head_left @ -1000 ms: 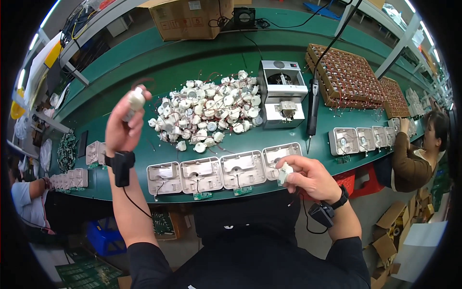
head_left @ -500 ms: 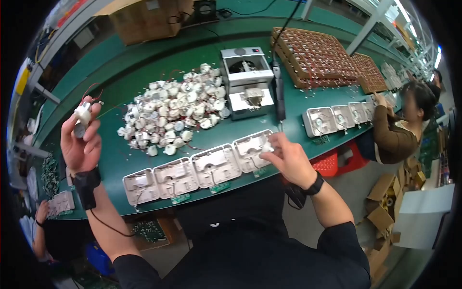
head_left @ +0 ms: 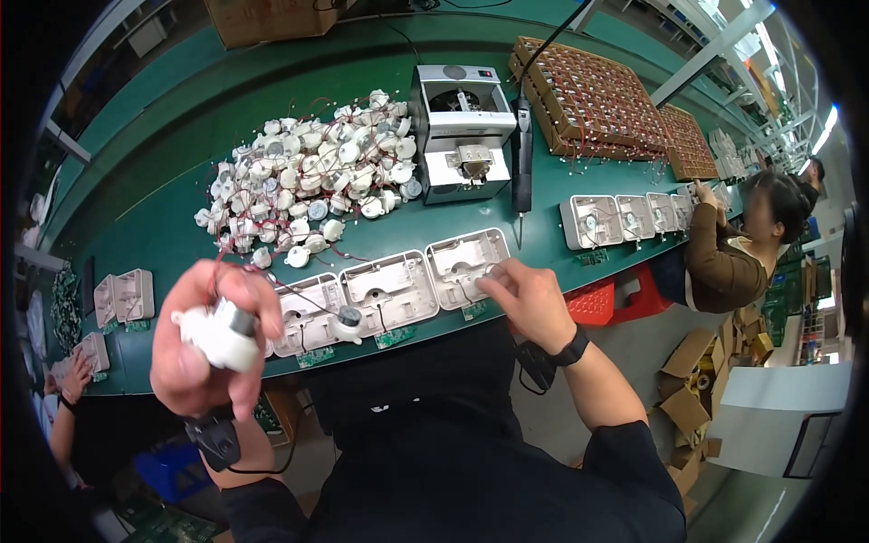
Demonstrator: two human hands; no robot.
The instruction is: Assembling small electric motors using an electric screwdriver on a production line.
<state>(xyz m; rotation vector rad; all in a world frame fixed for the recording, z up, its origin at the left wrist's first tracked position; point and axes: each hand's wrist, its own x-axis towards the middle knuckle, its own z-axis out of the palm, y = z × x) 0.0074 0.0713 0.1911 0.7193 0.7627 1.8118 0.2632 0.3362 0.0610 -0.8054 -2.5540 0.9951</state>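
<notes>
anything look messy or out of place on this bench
Mostly the heap of small white motors: dumped loose on the green bench, red wires tangled, a few strays near the white housings. The brown trays sit neat.

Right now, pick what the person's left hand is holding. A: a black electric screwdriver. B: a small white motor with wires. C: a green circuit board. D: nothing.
B: the left hand is raised off the bench and closed around a small white motor, with thin wires trailing from it.

motor (head_left: 220, 333) blurred, partly hidden by fingers (head_left: 258, 303)
</notes>
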